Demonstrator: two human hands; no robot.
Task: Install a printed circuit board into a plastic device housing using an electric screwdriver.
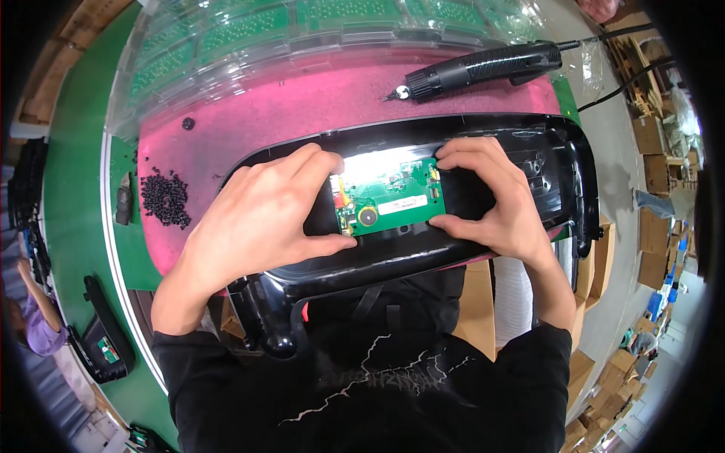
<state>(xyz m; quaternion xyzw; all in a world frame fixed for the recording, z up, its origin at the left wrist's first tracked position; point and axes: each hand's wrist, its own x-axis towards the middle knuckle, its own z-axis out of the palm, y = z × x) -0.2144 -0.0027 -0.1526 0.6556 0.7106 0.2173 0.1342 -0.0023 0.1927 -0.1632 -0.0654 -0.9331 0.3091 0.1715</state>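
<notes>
Between my two hands is a green circuit board (pixel 393 198) with a white label and a round dark part near its lower left. It lies in or just over a glossy black plastic housing (pixel 362 260); whether it is fully seated I cannot tell. My left hand (pixel 264 208) grips the board's left edge, thumb at the lower corner and fingers at the upper one. Its right edge is held by my right hand (pixel 495 196) in the same way. The housing rests across a pink mat (pixel 249 128), its near edge toward my body.
A black electric screwdriver (pixel 483 72) lies beyond the housing, its cable running right. Many small black screws (pixel 164 198) are heaped at left. Clear plastic trays (pixel 302 38) of green boards stand at the back. Another person's arm (pixel 41 302) and a second housing (pixel 102 340) appear far left.
</notes>
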